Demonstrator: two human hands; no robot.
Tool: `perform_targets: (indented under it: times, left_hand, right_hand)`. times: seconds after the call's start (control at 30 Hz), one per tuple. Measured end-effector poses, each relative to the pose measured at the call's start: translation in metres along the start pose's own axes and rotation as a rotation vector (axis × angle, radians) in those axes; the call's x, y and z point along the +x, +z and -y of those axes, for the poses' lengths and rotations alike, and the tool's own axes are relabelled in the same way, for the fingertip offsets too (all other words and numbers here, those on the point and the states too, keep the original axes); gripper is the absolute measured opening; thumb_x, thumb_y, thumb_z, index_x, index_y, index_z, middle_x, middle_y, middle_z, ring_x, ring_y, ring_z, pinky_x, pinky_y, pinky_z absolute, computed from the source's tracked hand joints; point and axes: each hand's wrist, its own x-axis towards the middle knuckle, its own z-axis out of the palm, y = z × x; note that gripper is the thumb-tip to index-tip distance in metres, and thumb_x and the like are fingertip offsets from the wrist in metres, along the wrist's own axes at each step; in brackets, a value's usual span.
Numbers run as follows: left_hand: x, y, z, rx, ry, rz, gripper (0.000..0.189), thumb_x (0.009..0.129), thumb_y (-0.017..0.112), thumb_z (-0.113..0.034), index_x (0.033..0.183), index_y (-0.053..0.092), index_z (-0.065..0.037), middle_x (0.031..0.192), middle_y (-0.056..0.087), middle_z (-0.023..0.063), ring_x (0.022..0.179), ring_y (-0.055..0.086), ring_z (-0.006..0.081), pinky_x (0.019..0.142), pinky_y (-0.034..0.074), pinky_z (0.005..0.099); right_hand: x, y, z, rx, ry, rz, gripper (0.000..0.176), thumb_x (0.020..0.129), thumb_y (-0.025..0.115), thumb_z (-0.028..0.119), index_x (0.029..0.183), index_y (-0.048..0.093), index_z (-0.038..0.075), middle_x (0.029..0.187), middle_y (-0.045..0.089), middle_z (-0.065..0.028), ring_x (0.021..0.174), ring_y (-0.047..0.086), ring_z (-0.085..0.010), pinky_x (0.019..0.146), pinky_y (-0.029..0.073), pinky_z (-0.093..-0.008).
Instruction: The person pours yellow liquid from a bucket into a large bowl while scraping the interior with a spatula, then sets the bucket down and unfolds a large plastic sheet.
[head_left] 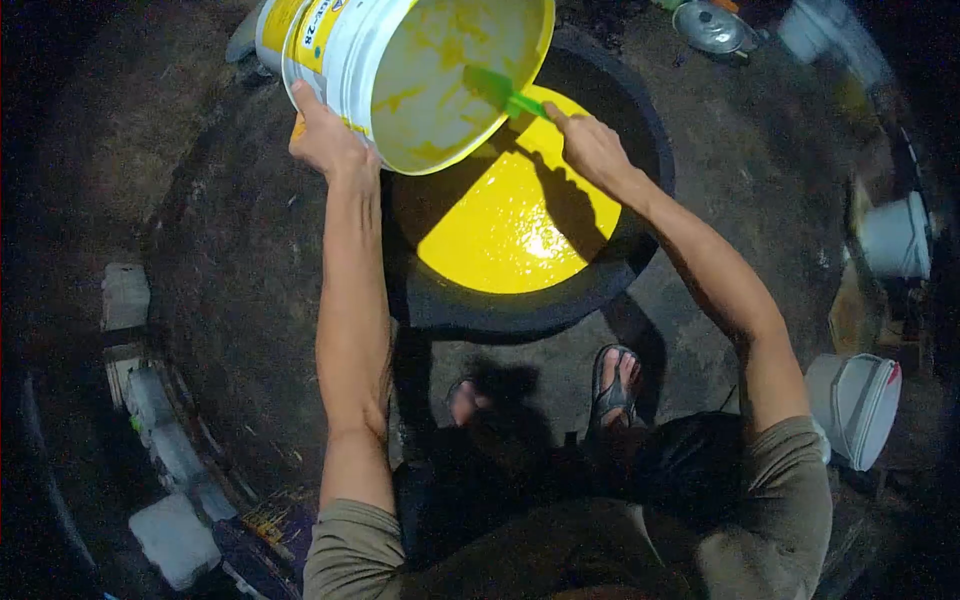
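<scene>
A large white bucket [345, 75] with a yellow label is tipped on its side over a wide dark basin [480, 318]. My left hand [328, 138] holds the bucket from below, near its rim. Inside the bucket, yellow liquid streaks the pale wall. My right hand [590, 148] grips the handle of a green scraper [505, 95], whose blade is inside the bucket's mouth. Bright yellow liquid [500, 235] fills the basin below, with shadows across it. The underside of the bucket is hidden.
My sandalled feet [617, 385] stand just in front of the basin. A white lidded bucket [855, 410] and another pale bucket [895, 237] are at the right. A metal pot with a lid [712, 28] sits at the top right. Pale blocks [175, 540] lie at the left.
</scene>
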Motion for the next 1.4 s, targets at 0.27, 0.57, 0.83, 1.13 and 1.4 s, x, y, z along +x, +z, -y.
perform_targets:
  times: [0.27,0.57,0.83,1.13,1.4]
  left_hand:
    - [0.003,-0.001,-0.001,0.009,0.04,0.02,0.043,0.097,0.057,-0.029,0.109,0.06,0.012,0.098,0.068,0.0144,0.08,0.069,0.0234,0.066,0.057,0.038]
    - [0.007,-0.01,0.004,0.046,-0.004,0.059,0.045,0.099,0.05,-0.035,0.111,0.06,0.008,0.103,0.068,0.0144,0.085,0.069,0.0248,0.071,0.059,0.0397]
    - [0.013,-0.014,0.007,0.034,-0.068,-0.005,0.04,0.098,0.051,-0.038,0.073,0.044,-0.008,0.078,0.057,0.0066,0.067,0.06,0.0187,0.061,0.053,0.0367]
    - [0.02,0.002,-0.003,-0.05,-0.031,0.046,0.042,0.096,0.056,-0.04,0.081,0.057,-0.001,0.08,0.062,0.0077,0.072,0.063,0.0184,0.066,0.053,0.0345]
    - [0.02,0.046,-0.038,0.295,0.04,0.263,0.039,0.09,0.069,-0.037,0.085,0.065,0.002,0.08,0.067,0.009,0.066,0.061,0.012,0.058,0.05,0.0281]
  right_hand:
    - [-0.016,0.028,0.081,0.612,0.113,0.178,0.035,0.095,0.052,0.014,0.128,0.058,0.003,0.076,0.065,-0.0211,0.057,0.058,-0.0271,0.057,0.045,-0.0398]
    - [-0.097,-0.035,0.072,0.767,0.025,0.044,0.037,0.099,0.05,0.014,0.136,0.053,0.01,0.07,0.053,-0.0043,0.064,0.054,-0.0154,0.059,0.047,-0.0301]
    - [-0.185,-0.061,0.004,-0.24,-0.173,0.166,0.063,0.077,0.056,0.005,0.139,0.048,0.015,0.088,0.056,-0.0062,0.079,0.064,-0.0234,0.065,0.054,-0.0342]
    - [-0.19,-0.059,-0.002,-0.2,-0.053,0.191,0.054,0.078,0.056,0.004,0.132,0.053,0.014,0.091,0.058,-0.0102,0.081,0.065,-0.0283,0.067,0.054,-0.0395]
    - [-0.001,-0.113,0.005,0.058,-0.081,-0.03,0.064,0.082,0.053,-0.001,0.143,0.036,0.009,0.12,0.055,-0.0241,0.105,0.058,-0.0439,0.085,0.049,-0.0485]
